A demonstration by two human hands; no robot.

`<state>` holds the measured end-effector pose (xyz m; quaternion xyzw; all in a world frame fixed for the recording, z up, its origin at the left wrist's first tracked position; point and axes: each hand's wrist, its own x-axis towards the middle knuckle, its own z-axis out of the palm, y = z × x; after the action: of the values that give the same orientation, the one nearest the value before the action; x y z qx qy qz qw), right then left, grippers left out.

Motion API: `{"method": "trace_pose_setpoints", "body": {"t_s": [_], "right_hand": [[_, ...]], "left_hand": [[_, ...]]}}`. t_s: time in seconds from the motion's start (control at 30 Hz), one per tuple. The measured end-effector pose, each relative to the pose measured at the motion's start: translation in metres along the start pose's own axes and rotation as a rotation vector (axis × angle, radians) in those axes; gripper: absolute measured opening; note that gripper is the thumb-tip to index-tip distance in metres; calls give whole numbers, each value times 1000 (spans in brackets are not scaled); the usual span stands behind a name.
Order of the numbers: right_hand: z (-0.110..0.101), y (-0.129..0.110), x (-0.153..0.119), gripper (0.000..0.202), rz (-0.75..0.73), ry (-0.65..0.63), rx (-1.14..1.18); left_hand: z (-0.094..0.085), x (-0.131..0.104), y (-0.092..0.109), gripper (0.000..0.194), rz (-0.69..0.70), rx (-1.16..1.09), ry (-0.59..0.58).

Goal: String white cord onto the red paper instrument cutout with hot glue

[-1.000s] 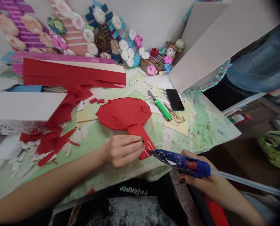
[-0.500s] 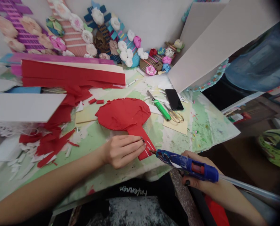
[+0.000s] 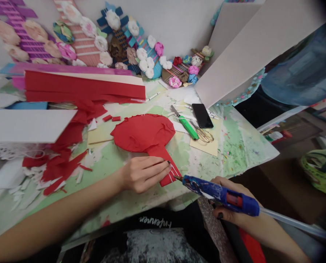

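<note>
A red paper-covered cutout (image 3: 143, 133), with a rounded body and a straight neck, lies flat on the table. Thin white lines run across the neck (image 3: 171, 176) near its end. My left hand (image 3: 145, 173) rests over the neck, its fingers together and closed on it; the thumb is hidden. In my right hand (image 3: 234, 197) is a blue hot glue gun (image 3: 217, 193), gripped from beneath, with a long clear glue stick (image 3: 291, 221) out of its back. The gun's nozzle (image 3: 178, 178) is at the neck's right edge; whether it touches cannot be told.
Right of the cutout lie a green-handled knife (image 3: 188, 127), gold-handled scissors (image 3: 205, 135) and a black phone (image 3: 202, 115). Red paper scraps (image 3: 58, 168) and a white board (image 3: 28, 125) are on the left. Flower-decorated crafts (image 3: 149, 58) lean along the wall. A large white panel (image 3: 234, 47) stands at right.
My left fingertips have shifted slightly right along the neck. The glue gun has moved a little right and down. The red cutout stays in place.
</note>
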<state>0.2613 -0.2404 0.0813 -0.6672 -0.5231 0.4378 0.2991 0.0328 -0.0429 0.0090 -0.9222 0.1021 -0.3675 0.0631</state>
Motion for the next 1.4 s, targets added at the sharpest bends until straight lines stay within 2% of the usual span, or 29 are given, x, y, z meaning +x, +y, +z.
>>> {"method": "trace_pose_setpoints", "body": {"t_s": [0.17,0.5,0.6,0.8,1.07,1.4], "right_hand": [[2,1,0,29,-18,12,-24],[10,0,2,33,-108,30,32],[12,-3,4,35,-114,48,46],[14,-4,5,36,-132,66,130],[16,-5,7,32,-158,62,179],[20,-1,8,25,-193,87,179]], "left_hand": [[-1,3,0,25,-7,-10,5],[-14,16,-5,22,-187,-74,96],[-19,22,-8,20,-168,-63,146],[-28,32,-10,18,-212,-59,157],[-27,36,-11,17,-247,-52,236],[-29,36,-13,15,-234,-34,256]]}}
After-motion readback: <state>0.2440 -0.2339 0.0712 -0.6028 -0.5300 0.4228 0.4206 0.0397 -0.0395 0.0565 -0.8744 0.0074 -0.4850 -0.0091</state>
